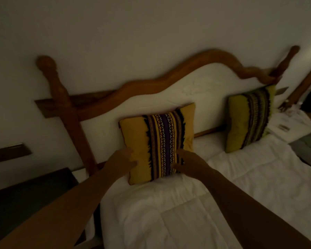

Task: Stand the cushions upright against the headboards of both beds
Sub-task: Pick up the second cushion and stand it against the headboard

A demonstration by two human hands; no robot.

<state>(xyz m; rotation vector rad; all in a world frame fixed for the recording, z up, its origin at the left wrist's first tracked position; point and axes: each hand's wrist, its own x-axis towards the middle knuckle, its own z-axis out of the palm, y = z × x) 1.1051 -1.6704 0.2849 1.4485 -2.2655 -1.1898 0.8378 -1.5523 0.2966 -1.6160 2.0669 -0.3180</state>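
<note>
A yellow cushion [158, 142] with a dark patterned band down its middle stands upright against the padded headboard [196, 90], on the white bedding. My left hand [122, 159] presses on its lower left edge and my right hand [185, 160] on its lower right part, fingers against the fabric. A green cushion [250, 117] with a similar band leans upright against the same headboard farther right, untouched.
The headboard has a curved wooden frame [151, 83] with a carved post [61, 94] on the left. A dark bedside table [31, 198] sits at lower left. A second bed's white bedding [298, 123] shows at the right edge. The room is dim.
</note>
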